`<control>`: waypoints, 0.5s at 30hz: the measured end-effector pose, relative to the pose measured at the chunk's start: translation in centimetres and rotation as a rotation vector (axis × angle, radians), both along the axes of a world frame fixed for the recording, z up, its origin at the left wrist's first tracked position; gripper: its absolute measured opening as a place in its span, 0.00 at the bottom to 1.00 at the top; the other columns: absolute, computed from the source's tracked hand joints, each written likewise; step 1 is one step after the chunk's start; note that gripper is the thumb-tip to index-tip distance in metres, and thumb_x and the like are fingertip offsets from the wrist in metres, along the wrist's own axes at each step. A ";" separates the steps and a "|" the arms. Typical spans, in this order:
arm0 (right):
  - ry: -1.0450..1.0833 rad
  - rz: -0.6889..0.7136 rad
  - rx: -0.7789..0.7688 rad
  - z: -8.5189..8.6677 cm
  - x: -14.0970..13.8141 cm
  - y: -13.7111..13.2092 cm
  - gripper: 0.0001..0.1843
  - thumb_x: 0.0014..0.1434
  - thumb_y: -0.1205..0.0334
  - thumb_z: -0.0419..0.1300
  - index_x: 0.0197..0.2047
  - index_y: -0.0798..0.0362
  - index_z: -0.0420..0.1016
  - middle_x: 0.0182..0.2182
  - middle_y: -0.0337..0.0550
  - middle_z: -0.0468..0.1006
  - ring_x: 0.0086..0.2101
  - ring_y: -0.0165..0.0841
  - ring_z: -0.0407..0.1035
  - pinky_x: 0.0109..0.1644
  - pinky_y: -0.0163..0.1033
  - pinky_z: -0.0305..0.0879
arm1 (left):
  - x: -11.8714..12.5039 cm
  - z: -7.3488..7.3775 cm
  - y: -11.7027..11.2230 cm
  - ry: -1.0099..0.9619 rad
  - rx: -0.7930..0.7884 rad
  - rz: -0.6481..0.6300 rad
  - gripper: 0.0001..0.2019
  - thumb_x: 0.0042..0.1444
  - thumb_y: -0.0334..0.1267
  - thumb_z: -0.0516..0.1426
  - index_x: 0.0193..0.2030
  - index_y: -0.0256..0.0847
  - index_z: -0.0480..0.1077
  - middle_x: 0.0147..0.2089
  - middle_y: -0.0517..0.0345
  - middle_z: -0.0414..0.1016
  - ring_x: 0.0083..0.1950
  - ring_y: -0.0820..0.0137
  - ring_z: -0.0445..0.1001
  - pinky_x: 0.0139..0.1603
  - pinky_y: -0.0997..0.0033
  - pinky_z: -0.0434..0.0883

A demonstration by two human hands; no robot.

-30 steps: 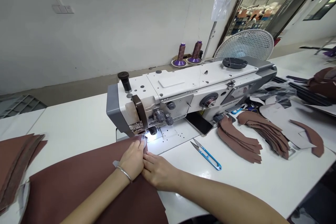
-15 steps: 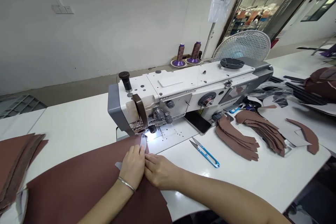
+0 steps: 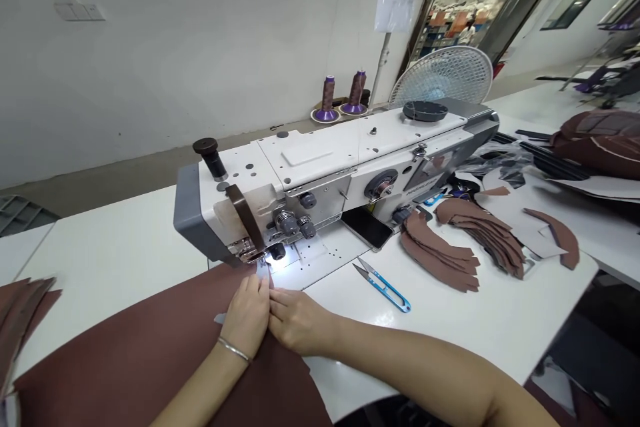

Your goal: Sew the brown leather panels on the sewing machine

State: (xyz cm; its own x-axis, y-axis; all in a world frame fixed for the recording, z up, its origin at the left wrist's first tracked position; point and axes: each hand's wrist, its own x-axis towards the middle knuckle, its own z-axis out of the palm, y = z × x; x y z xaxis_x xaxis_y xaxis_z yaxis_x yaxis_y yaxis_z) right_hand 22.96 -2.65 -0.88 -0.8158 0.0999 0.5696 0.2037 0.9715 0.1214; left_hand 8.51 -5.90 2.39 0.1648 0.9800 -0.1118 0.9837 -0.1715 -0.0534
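The fingers of the left hand (image 3: 246, 317) are bent and close together, pressed palm-down on the brown panel (image 3: 125, 340). The fingers of the right hand (image 3: 303, 323) are bunched at the panel's right edge, against the left hand. Whether either hand pinches the material cannot be determined; the thumbs and undersides are hidden.

A narrow grey strip (image 3: 262, 269) lies directly ahead of the left fingertips, its visible length directed away from the person, toward the lit presser-foot area (image 3: 264, 260). The left hand is nearer to this area; the right hand is slightly behind and to the right. A grey tab (image 3: 219, 318) projects at the left side of the left hand; its connection to the strip is covered.

The panel lies flat beneath the hands. Its far corner reaches the presser-foot area, its right edge runs back toward the person and to the right, and its main area extends left, out of view.

Above the far corner is the head of the sewing machine (image 3: 320, 160), its arm extending to the right. Right of the hands, well apart, are blue-handled thread snips (image 3: 384, 285), then stacked curved brown pieces (image 3: 437, 253).
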 end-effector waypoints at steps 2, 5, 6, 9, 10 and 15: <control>-0.014 -0.008 0.005 -0.1 -0.1 0.3 0.11 0.62 0.72 0.50 0.36 0.63 0.73 0.36 0.55 0.76 0.39 0.38 0.70 0.58 0.47 0.63 | -0.2 -0.4 0.4 -0.009 0.044 -0.003 0.17 0.60 0.24 0.43 0.50 0.34 0.68 0.41 0.49 0.68 0.44 0.62 0.65 0.46 0.63 0.66; -0.032 -0.019 0.001 -0.2 -0.1 0.6 0.12 0.64 0.71 0.49 0.38 0.64 0.73 0.37 0.55 0.76 0.39 0.38 0.70 0.57 0.46 0.63 | -0.5 -0.6 0.9 -0.068 0.067 0.013 0.17 0.60 0.24 0.44 0.51 0.34 0.68 0.41 0.49 0.67 0.44 0.63 0.65 0.48 0.63 0.67; -0.038 -0.020 -0.004 -0.2 -0.1 0.6 0.12 0.64 0.71 0.48 0.38 0.64 0.73 0.38 0.55 0.76 0.40 0.37 0.69 0.57 0.46 0.64 | -0.6 -0.5 1.0 -0.094 0.059 0.023 0.17 0.60 0.25 0.44 0.50 0.34 0.69 0.40 0.50 0.67 0.44 0.63 0.66 0.48 0.64 0.67; -0.045 -0.010 -0.007 -0.1 0.1 0.6 0.11 0.64 0.71 0.49 0.37 0.62 0.72 0.38 0.54 0.76 0.41 0.37 0.69 0.55 0.44 0.65 | -0.6 0.0 1.2 -0.136 0.025 0.058 0.14 0.61 0.26 0.46 0.44 0.37 0.71 0.39 0.52 0.66 0.43 0.65 0.66 0.48 0.66 0.67; -0.043 -0.004 -0.003 0.0 0.2 0.6 0.11 0.64 0.71 0.49 0.37 0.62 0.72 0.38 0.54 0.76 0.41 0.38 0.69 0.55 0.45 0.66 | -0.5 0.1 1.2 -0.136 0.018 0.064 0.14 0.61 0.27 0.46 0.43 0.37 0.72 0.39 0.52 0.66 0.44 0.64 0.66 0.48 0.66 0.67; -0.037 0.002 0.013 0.5 0.3 0.4 0.10 0.63 0.71 0.50 0.33 0.60 0.71 0.36 0.54 0.76 0.39 0.38 0.70 0.54 0.45 0.65 | -0.2 0.0 1.4 -0.093 0.029 0.072 0.15 0.61 0.27 0.45 0.47 0.35 0.71 0.39 0.50 0.66 0.44 0.62 0.66 0.47 0.65 0.67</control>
